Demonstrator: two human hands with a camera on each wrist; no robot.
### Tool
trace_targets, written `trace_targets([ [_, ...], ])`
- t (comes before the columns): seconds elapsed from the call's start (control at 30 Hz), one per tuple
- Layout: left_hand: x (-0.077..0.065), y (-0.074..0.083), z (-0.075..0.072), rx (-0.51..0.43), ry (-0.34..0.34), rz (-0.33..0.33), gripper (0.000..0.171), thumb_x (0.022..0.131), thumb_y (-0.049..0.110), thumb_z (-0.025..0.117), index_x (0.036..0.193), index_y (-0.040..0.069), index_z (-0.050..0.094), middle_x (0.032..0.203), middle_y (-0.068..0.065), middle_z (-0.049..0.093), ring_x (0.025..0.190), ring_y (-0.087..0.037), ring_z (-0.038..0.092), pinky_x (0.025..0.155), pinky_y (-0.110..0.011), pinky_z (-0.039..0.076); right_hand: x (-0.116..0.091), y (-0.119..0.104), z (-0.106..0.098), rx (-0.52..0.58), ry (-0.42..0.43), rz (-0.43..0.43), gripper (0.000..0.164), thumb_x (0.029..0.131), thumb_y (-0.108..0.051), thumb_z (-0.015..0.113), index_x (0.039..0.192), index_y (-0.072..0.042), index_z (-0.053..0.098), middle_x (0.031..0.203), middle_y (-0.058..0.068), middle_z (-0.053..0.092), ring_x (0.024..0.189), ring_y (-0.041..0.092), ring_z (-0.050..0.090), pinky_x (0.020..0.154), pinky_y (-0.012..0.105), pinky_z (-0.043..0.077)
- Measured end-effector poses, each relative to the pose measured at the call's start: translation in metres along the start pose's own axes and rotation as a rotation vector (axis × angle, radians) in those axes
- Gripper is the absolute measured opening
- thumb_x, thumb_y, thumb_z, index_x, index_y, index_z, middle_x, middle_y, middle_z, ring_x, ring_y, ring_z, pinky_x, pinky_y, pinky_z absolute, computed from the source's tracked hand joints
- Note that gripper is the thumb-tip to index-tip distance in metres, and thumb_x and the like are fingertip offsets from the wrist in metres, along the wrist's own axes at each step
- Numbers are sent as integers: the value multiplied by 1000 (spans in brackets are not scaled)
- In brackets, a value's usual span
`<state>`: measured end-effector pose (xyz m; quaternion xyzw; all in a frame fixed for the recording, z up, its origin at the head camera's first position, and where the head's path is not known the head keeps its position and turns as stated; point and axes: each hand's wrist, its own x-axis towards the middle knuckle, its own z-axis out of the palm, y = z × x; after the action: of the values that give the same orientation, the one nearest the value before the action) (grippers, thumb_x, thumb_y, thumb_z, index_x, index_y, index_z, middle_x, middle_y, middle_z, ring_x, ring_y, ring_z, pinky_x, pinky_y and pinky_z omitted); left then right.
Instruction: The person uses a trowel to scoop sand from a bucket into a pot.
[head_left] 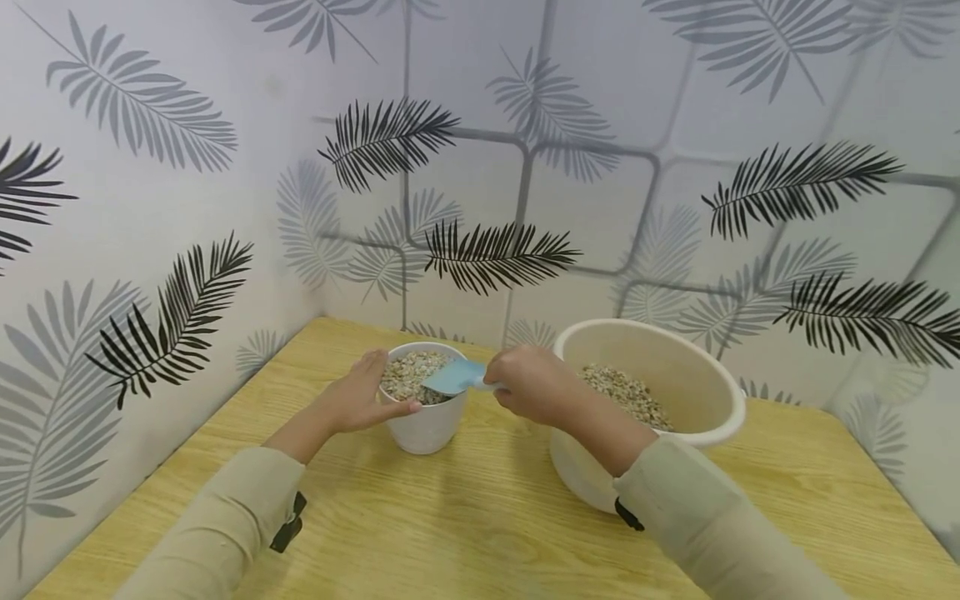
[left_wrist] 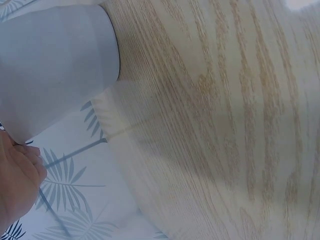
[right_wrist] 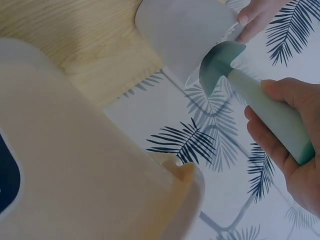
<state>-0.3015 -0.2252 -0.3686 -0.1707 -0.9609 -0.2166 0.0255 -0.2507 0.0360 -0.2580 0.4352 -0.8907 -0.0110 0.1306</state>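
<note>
A white flowerpot stands upright on the table, filled near its rim with mixed small gravel. My left hand holds the pot at its left side, thumb across the near rim, other fingers partly hidden behind it. In the left wrist view, the left hand's fingers touch the pot near its rim. My right hand grips the handle of a light blue hand trowel, which looks greener in the right wrist view. Its blade is over the pot's right rim, at the gravel; whether it carries any is unclear.
Right of the pot stands a large cream bucket with more gravel inside. My right forearm passes in front of its near rim. The wood-grain table meets leaf-patterned walls at the back and left.
</note>
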Motion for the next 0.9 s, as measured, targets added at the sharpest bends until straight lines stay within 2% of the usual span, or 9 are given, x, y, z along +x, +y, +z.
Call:
trace_targets([
  [0.17, 0, 0, 0, 1, -2, 1, 110, 81, 67, 52, 145, -11, 7, 152, -29, 9, 141, -43, 9, 113, -56, 18, -2, 0, -3, -5, -2, -1, 14, 77, 3, 63, 68, -7, 66, 71, 1, 66, 58, 9, 45, 52, 18, 37],
  [0.33, 0, -1, 0, 2, 3, 2, 110, 81, 66, 52, 144, -11, 8, 151, -30, 10, 141, -43, 9, 113, -55, 18, -7, 2, -4, 42, 11, -19, 20, 75, 7, 61, 61, -8, 60, 63, -1, 59, 54, 6, 35, 49, 14, 29],
  [0.47, 0, -1, 0, 6, 10, 1, 109, 81, 66, 52, 144, -12, 8, 151, -30, 10, 141, -44, 10, 113, -56, 18, -10, 5, -3, 56, 33, -64, 24, 73, 8, 60, 58, -9, 53, 61, -2, 57, 54, 6, 33, 49, 13, 28],
  [0.6, 0, 0, 0, 10, 0, -3, 110, 81, 67, 51, 144, -12, 8, 152, -29, 9, 141, -44, 9, 113, -56, 18, -15, 10, -3, 42, 94, -90, 17, 73, 7, 62, 63, -7, 60, 68, 0, 64, 58, 8, 47, 54, 17, 41],
  [0.73, -1, 1, -1, 7, -1, 0, 110, 81, 66, 52, 144, -12, 8, 152, -30, 8, 141, -44, 8, 114, -54, 16, -24, 15, -3, 51, 149, -68, 11, 76, 4, 64, 78, -4, 70, 83, 4, 70, 73, 15, 64, 63, 23, 52],
  [0.9, -1, 3, 0, -3, 0, 8, 110, 81, 67, 51, 144, -12, 6, 152, -30, 6, 141, -44, 6, 115, -54, 14, -39, 23, -2, 46, 230, -62, 12, 79, 2, 66, 88, -3, 72, 91, 6, 71, 81, 19, 67, 67, 27, 55],
])
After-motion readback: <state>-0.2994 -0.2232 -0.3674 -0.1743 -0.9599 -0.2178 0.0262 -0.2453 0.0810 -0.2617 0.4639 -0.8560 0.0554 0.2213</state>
